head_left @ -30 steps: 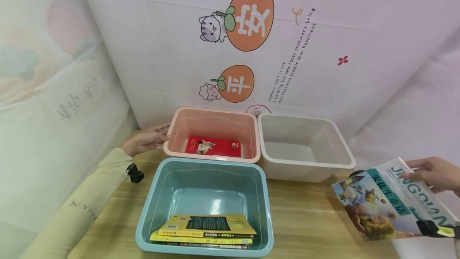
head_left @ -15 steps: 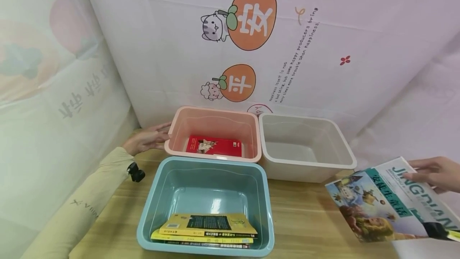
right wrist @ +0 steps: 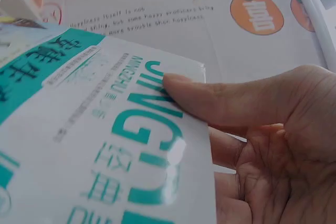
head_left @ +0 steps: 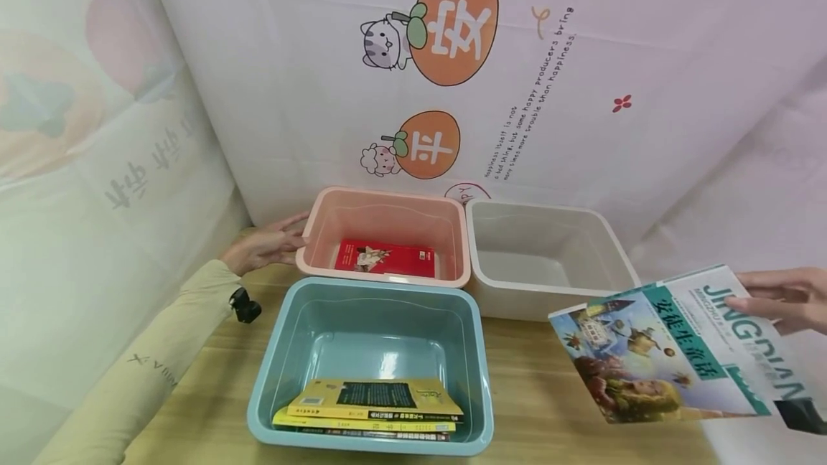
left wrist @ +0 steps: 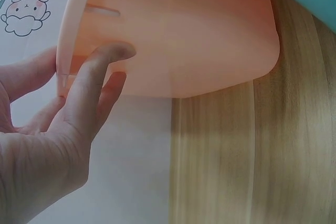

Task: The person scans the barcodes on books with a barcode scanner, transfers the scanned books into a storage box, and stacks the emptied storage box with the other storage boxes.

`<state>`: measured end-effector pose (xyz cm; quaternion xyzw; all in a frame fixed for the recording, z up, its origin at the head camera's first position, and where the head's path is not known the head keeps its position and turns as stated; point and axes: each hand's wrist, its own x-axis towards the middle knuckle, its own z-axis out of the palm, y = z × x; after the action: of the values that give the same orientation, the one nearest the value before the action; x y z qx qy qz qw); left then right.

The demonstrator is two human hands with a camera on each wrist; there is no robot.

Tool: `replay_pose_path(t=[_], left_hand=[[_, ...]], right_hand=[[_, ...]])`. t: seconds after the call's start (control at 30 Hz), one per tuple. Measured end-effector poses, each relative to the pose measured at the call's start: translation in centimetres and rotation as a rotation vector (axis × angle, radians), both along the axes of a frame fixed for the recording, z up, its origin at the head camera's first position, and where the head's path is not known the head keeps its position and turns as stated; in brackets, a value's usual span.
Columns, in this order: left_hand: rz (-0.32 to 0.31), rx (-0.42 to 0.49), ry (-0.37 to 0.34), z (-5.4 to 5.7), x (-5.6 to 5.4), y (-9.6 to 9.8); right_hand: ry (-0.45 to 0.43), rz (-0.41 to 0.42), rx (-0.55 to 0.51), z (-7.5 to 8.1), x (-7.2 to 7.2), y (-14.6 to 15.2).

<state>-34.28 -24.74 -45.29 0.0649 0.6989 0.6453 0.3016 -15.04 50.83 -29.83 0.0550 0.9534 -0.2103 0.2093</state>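
Note:
My right hand [head_left: 785, 296] pinches a children's picture book [head_left: 652, 357] by its edge. In the right wrist view, the thumb lies on the white cover [right wrist: 126, 129] with its green lettering, and the fingers are partly hidden behind it. The book is held tilted to the right of the blue bin. My left hand [head_left: 268, 244] touches the outer left side of the pink bin [head_left: 381, 280], its fingers loosely extended against the wall in the left wrist view [left wrist: 79, 98]. A red book [head_left: 388, 258] lies flat inside that bin.
The blue bin [head_left: 486, 379] stands in front, with several yellow books [head_left: 375, 400] stacked in it. To the pink bin's right is a white bin [head_left: 549, 293]. All stand on a wooden table [head_left: 530, 386], with printed cloth [head_left: 549, 128] behind and at both sides.
The right hand has brought the picture book leftward and slightly up, so its corner now overlaps the front of the white bin. The left hand stays by the pink bin.

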Motion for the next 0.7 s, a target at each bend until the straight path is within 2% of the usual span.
replay_pose_path(t=[0.2,0.37,0.47,0.7], left_hand=[[0.003,-0.026,0.016,0.4,-0.2,0.0],[-0.008,0.000,0.012,0.5,-0.3,0.0],[-0.011,0.016,0.007,0.6,-0.3,0.2],[0.014,-0.034,0.042,0.5,-0.4,0.6]], right_hand=[[0.151,0.037,-0.037,0.4,0.1,-2.5],[0.271,0.032,-0.105,0.5,-0.2,-3.4],[0.299,0.003,-0.165,0.5,-0.6,-3.7],[0.274,-0.043,-0.393,0.8,-2.3,-4.7]])
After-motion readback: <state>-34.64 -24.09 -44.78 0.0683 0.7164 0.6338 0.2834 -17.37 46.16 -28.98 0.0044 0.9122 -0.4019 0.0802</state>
